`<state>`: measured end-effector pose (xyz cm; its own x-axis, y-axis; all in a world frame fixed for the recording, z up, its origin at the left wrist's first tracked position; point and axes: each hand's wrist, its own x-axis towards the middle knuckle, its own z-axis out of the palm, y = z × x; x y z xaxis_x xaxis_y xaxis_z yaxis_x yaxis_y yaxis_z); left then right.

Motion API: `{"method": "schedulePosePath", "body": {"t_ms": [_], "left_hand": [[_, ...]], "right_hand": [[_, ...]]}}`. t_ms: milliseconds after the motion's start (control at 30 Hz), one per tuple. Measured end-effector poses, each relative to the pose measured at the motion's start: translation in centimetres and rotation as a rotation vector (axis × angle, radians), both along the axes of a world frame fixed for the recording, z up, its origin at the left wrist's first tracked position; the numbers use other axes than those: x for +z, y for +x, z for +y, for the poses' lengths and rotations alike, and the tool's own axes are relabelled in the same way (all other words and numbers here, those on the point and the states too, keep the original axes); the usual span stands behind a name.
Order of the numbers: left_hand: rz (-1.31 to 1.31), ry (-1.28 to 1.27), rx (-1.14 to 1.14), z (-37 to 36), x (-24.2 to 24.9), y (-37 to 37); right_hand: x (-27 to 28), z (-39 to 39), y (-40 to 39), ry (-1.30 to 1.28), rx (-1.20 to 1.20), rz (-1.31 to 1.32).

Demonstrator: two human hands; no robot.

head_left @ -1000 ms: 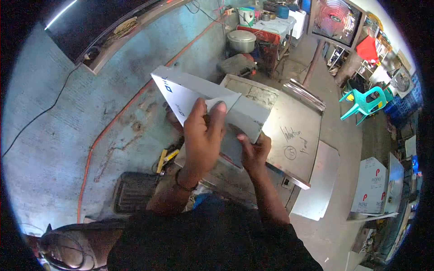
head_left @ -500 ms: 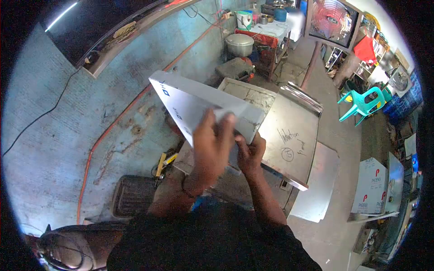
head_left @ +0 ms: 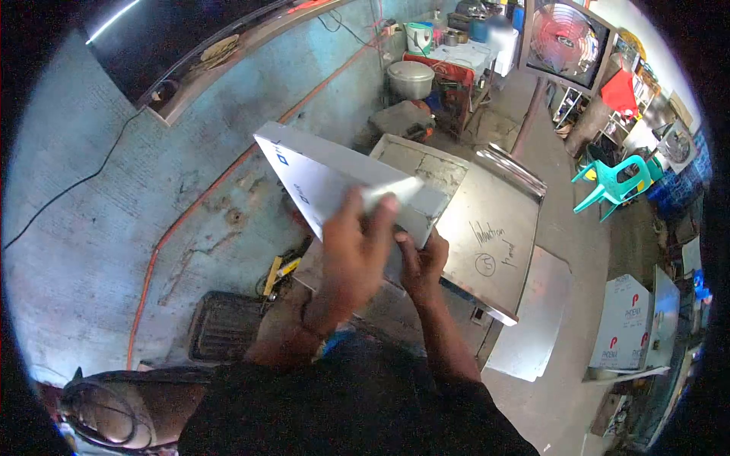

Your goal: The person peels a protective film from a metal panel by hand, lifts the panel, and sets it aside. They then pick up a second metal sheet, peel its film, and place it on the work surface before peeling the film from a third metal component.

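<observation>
I hold a folded sheet-metal piece (head_left: pixel 334 171) up in front of me, covered with white protective film bearing small blue marks. My left hand (head_left: pixel 357 247) pinches a loose strip of that film (head_left: pixel 391 191) and is blurred. My right hand (head_left: pixel 420 262) grips the lower right edge of the metal piece from underneath. Below the piece lies a flat steel sheet (head_left: pixel 494 228) with black handwriting on it.
Another steel sheet (head_left: pixel 532 311) leans lower right beside a white carton (head_left: pixel 620 323). A green plastic chair (head_left: pixel 616 178) and a red fan (head_left: pixel 566 42) stand at the far right. A pot (head_left: pixel 411 76) sits near the teal wall. Yellow tools (head_left: pixel 277 270) and a black mat (head_left: pixel 224 327) lie on the floor.
My left hand has slid along the piece, pulling the film flap further off. The metal piece has tilted slightly; my right hand stays on its lower edge.
</observation>
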<state>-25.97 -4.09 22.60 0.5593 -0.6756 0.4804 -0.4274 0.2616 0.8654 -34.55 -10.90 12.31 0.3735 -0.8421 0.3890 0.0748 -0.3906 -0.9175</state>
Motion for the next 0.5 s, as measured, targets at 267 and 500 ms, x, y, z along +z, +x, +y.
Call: {"method": "schedulePosePath", "body": {"t_ms": [267, 500], "left_hand": [[0.065, 0.111, 0.119, 0.5, 0.7, 2.1], [-0.015, 0.109, 0.125, 0.3, 0.4, 1.9]], "right_hand": [[-0.6, -0.1, 0.6, -0.049, -0.027, -0.07], [-0.7, -0.1, 0.2, -0.045, -0.041, 0.048]]}}
